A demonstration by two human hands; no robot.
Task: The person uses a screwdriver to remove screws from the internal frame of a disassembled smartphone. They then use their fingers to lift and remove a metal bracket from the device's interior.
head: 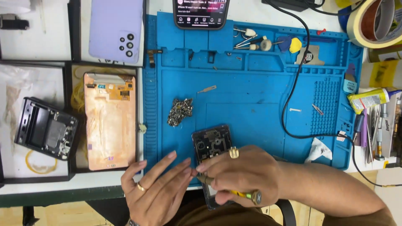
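While right hand grips screwdriver, left hand steadies phone frame.

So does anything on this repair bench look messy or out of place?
A loose heap of small metal bits sits on the blue mat, outside its trays. A black cable trails across it, with a crumpled white wipe near its edge.
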